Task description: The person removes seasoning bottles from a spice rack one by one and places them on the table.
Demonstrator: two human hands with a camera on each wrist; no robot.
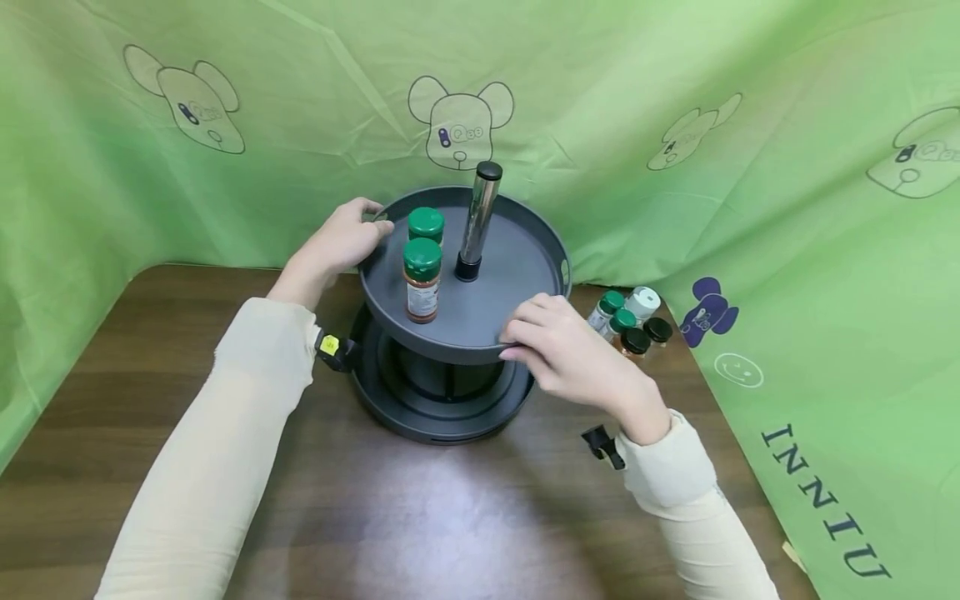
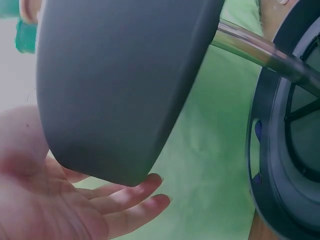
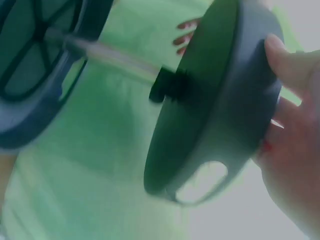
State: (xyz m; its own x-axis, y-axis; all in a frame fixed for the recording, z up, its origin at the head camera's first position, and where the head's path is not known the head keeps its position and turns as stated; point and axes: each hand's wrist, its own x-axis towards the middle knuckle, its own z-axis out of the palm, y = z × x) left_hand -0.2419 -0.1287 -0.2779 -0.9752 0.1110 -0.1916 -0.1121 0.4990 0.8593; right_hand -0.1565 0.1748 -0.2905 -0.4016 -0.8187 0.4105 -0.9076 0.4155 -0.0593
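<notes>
A dark grey two-tier round spice rack stands on the table. Its upper tray [image 1: 517,250] carries two green-capped spice jars: the front one [image 1: 422,283] shows reddish contents and a white label, partly hiding the rear one [image 1: 426,222]. At the tray's left rim, my left hand [image 1: 348,235] has its thumb over the edge and its fingers along the outside. My right hand [image 1: 558,346] pinches the front right rim, thumb on the outer wall [image 3: 240,115]. Beneath lies the lower tray [image 1: 435,429], joined by a metal post [image 2: 250,42].
Several small jars, with green, white and black caps [image 1: 636,340], cluster right of the rack. A chrome handle [image 1: 480,217] with a black top rises from the upper tray. Green printed cloth [image 1: 585,100] hangs behind and on the right of the wooden table [image 1: 187,350].
</notes>
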